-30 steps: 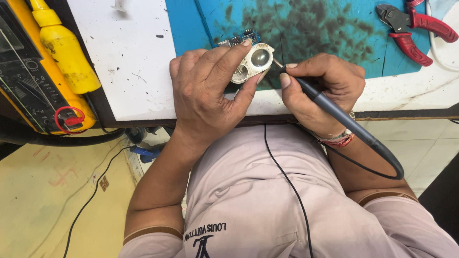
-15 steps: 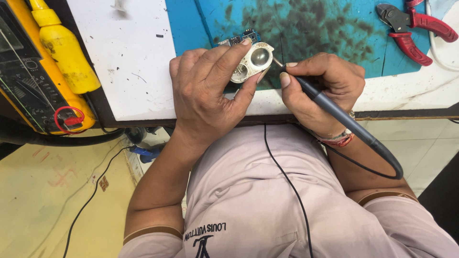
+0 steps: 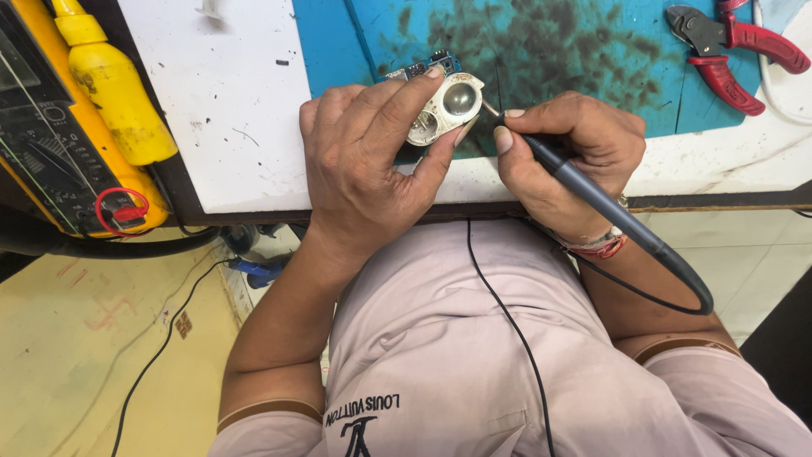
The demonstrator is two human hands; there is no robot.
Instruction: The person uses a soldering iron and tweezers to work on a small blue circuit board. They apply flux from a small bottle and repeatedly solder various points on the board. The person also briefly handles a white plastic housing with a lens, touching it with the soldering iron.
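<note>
Left hand [image 3: 364,161]: fingers closed on white twin-reflector part [image 3: 440,110], held above counter [image 3: 254,101] near edge | right hand [image 3: 575,161]: soldering iron [image 3: 592,195] gripped, tip at part | red cutters [image 3: 727,51] well apart, blue mat [image 3: 550,42] between

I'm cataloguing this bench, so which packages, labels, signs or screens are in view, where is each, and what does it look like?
Yellow bottle: top left on the white board, a plastic squeeze container with a narrow neck, smudged dark; no label shows.
Multimeter: far left edge, yellow case with a dark face; its greyish screen is cut off at the frame edge, with a red ring near its lower corner.
No signs in view.
</note>
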